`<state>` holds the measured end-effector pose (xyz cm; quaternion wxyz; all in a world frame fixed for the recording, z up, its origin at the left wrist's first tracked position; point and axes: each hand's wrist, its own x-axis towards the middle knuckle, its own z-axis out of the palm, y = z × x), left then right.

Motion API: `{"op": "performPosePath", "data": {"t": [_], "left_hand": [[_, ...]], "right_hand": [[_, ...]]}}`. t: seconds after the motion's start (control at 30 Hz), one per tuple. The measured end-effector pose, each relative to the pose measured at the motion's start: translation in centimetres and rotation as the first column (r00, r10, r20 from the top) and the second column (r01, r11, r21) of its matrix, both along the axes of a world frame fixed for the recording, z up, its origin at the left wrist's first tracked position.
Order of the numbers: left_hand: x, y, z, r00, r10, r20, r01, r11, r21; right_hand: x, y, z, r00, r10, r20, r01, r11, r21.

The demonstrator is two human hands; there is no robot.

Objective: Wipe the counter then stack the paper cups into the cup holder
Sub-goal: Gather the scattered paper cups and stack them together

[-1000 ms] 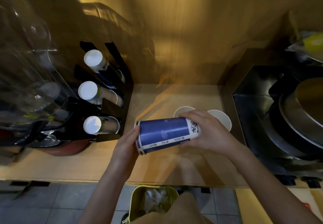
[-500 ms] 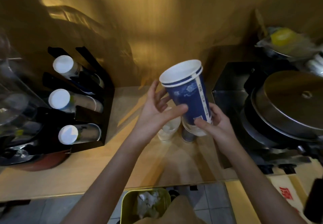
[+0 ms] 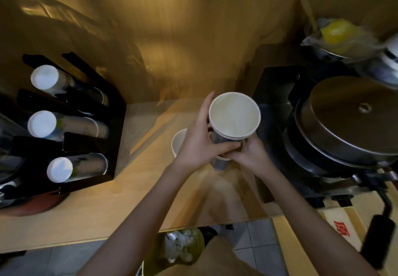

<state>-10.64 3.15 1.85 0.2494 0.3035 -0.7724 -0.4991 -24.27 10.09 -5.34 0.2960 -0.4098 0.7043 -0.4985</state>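
- Both hands grip an upright stack of paper cups (image 3: 233,117) over the wooden desk (image 3: 90,209); the left hand (image 3: 199,144) has its fingers clenched round the side, the right hand (image 3: 249,154) grasps lower down.
- The top cup is empty.
- Just left of the stack, another empty white cup (image 3: 178,142) stands on the desk.
- Further left, the black cup holder (image 3: 94,142) carries three rows of cups lying sideways.
- Below the desk edge, a green bin (image 3: 183,245) holds crumpled paper.

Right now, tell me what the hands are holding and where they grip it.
Both hands, left hand and right hand, hold an upright stack of paper cups, gripping its lower side walls below the open rim, above another cup on the counter.
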Motion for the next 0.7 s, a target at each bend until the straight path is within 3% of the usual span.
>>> {"op": "performPosePath", "data": {"t": [0.17, 0.43, 0.7], "left_hand": [[-0.4, 0.0, -2.6, 0.995, 0.007, 0.099, -0.009, 1.0, 0.026], [-1.3, 0.4, -4.5, 0.95, 0.055, 0.306, -0.001, 0.985, -0.172], [-1.4, 1.4, -5.6, 0.842, -0.033, 0.539, 0.245, 0.913, -0.325]], "right_hand": [[-0.5, 0.5, -3.3, 0.997, 0.069, -0.029, -0.067, 0.997, 0.043], [-0.3, 1.7, -4.7, 0.987, 0.082, 0.136, -0.094, 0.992, 0.089], [-0.3, 1.9, -5.7, 0.991, 0.086, 0.099, -0.102, 0.979, 0.174]]}}
